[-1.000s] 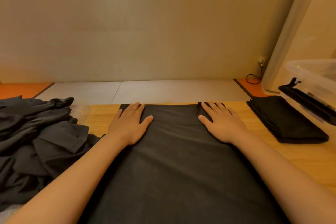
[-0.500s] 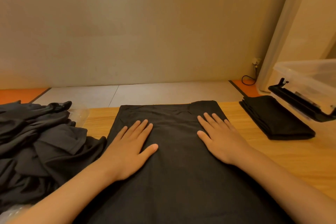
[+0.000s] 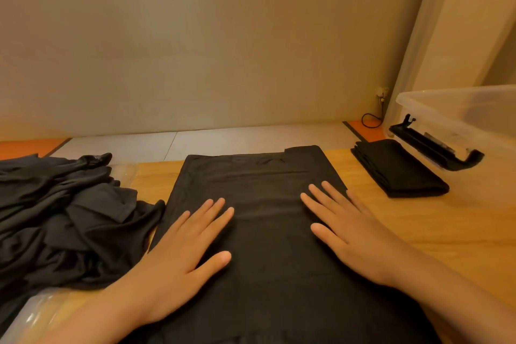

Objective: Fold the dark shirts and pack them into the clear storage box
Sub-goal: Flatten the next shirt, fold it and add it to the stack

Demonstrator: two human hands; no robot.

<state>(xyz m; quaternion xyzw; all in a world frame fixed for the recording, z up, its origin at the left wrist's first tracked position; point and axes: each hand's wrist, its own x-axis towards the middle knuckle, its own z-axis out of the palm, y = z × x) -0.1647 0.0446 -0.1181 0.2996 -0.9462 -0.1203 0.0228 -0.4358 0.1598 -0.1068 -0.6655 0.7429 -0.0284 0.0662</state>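
A dark shirt (image 3: 262, 176) lies flat in a long strip on the wooden table, running away from me. My left hand (image 3: 184, 254) presses flat on its left half, fingers straight. My right hand (image 3: 349, 229) presses flat on its right half, fingers spread. A folded dark shirt (image 3: 399, 169) lies to the right on the table. Beside it at the far right stands the clear storage box (image 3: 458, 109) with a black latch (image 3: 435, 148). A heap of unfolded dark shirts (image 3: 58, 215) is piled at the left.
The wooden table (image 3: 446, 232) shows bare wood right of the flat shirt. Clear plastic wrap (image 3: 33, 313) lies under the heap at the lower left. Beyond the table are a pale floor, a wall, and a black cable (image 3: 371, 120) by the corner.
Both hands have slid toward me along the flat shirt, from its far edge to its middle, staying flat on the cloth.
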